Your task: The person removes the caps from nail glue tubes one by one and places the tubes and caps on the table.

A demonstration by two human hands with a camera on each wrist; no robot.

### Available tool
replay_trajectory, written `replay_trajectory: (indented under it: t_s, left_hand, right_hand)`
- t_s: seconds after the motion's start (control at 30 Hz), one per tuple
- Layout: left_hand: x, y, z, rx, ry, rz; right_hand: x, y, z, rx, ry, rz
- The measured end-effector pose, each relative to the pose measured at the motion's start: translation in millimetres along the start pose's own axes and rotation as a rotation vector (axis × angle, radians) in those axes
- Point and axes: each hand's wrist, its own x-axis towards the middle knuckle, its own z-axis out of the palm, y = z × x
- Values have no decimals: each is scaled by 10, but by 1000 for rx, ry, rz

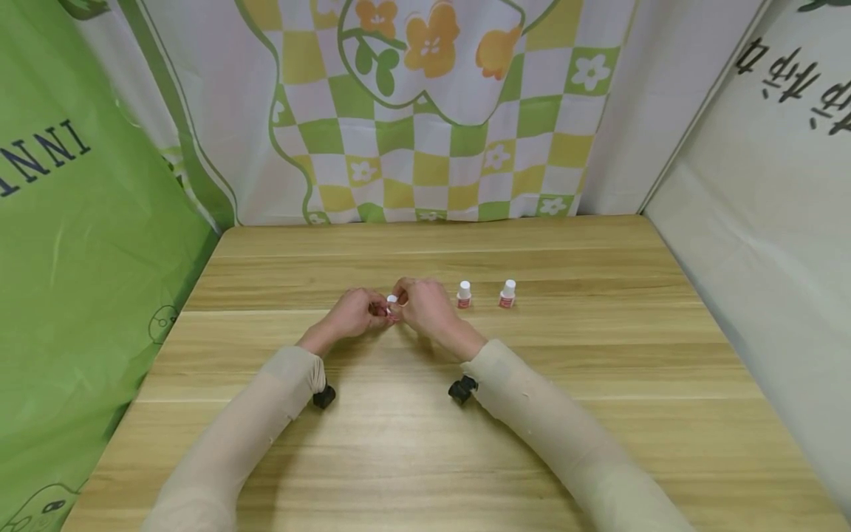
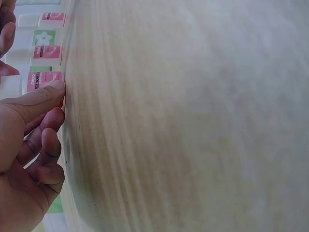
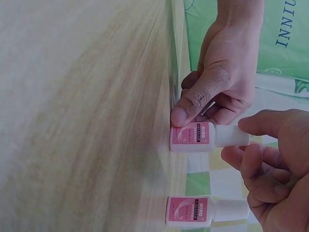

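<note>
A small white nail glue bottle (image 3: 192,140) with a pink label stands upright on the table between the hands. The left hand (image 1: 351,313) pinches its body low down, with the thumb (image 2: 46,94) over the label's edge. From the other side, the right hand (image 1: 428,307) has thumb and finger about the white cap (image 3: 231,136), pinching it. The cap sits on the bottle. Two similar bottles stand upright to the right, one nearer (image 1: 464,297) the right hand and one farther out (image 1: 507,295).
The wooden table (image 1: 399,458) reaches back to a curtain (image 1: 435,148) with checks and flowers. A green cloth wall (image 1: 80,295) borders the left side, a white one (image 1: 751,222) the right. Small black devices (image 1: 324,397) sit at both wrists.
</note>
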Motion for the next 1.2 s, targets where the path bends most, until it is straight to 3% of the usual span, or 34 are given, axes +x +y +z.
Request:
replay_trajectory:
  t_s: [0.3,1.2]
  left_hand:
    - [1,20,-23,43,1,15]
    - [15,13,-3,46,6,31]
  right_hand:
    - [6,-7,-19,4,-25,9]
    - [6,14,-27,30,-19,-5]
